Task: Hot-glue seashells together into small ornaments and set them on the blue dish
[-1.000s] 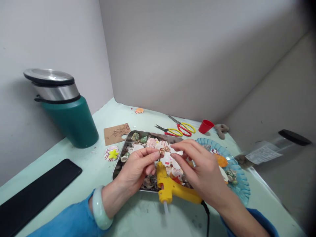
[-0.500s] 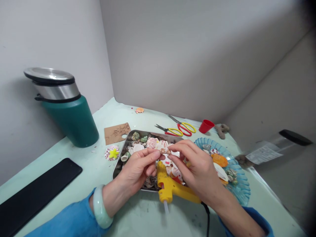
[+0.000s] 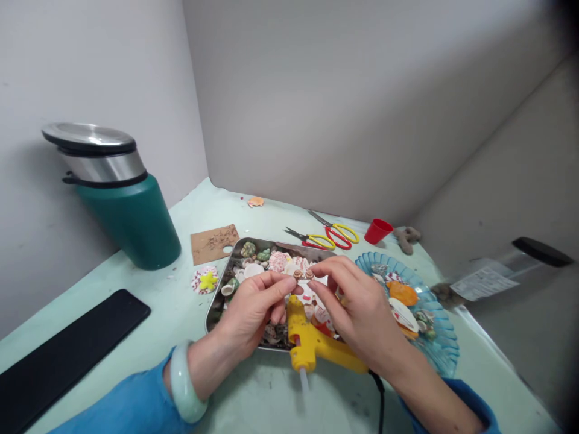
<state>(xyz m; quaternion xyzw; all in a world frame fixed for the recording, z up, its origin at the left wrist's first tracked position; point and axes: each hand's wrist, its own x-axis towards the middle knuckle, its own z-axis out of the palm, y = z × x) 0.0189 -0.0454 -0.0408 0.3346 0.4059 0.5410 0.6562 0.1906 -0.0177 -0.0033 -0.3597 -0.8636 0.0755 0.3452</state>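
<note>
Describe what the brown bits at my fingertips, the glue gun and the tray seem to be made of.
Brown bits: perhaps dull shell, from their ridged, coiled look; too small to be sure. Glue gun: likely hard plastic with a slight sheen, judging by its opaque yellow moulded body. Tray: seemingly metal, perhaps stainless steel, given its silvery, shiny rim.

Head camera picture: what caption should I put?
Left hand and right hand hold tiny brown shells near a yellow glue gun.

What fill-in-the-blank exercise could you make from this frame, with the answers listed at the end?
The bangle is on the ____ wrist.
At the fingertips, the small brown shells number ____.
The glue gun is coloured ____.
The cup beyond the metal tray is coloured ____.
Missing words: left; two; yellow; red.
</note>
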